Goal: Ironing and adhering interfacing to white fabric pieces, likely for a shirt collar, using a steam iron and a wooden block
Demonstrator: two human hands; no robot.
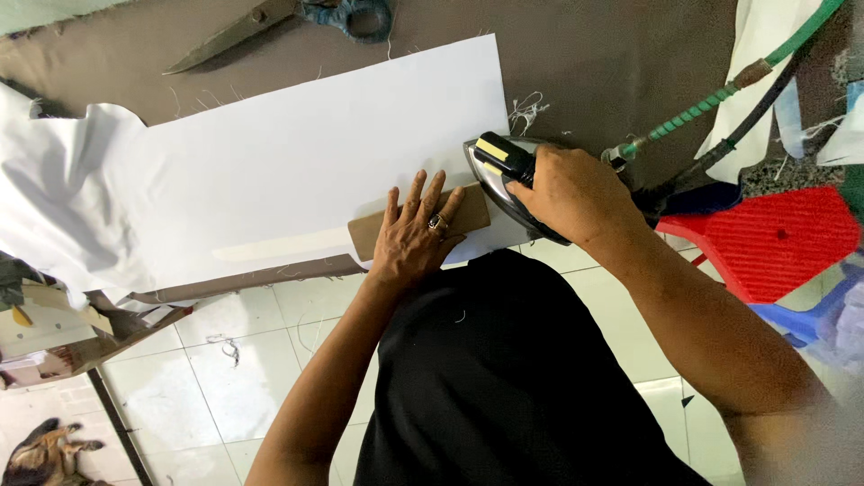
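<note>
From the head camera I look straight down at the counter (612,54), which is covered in brown cloth. A long white fabric panel (297,162) lies flat across it, running from a rumpled heap at the left to a clean straight edge near my hands.

My left hand (416,232) lies flat, fingers spread, pressing down on a small brown cardboard template (369,236) that sits on the near edge of the white fabric. A ring shows on one finger. The template sticks out to the left of my palm and a little to the right under my fingertips.

My right hand (569,193) is closed around the handle of a steam iron (500,171). The iron's silver body with its black and yellow top points left, and its nose is just beside the right end of the template, near the fingertips of my left hand. The two hands are close together but do not touch.

A green-wrapped hose (711,101) and a dark cable (756,117) run from the back of the iron up to the right. Large tailor's scissors (270,22) lie well apart at the far edge of the counter, beyond the fabric.

Below the counter I see my black shirt, the white tiled floor (225,378), a red plastic stool (774,238) at the right, and a dog (40,450) lying in the bottom left corner.
</note>
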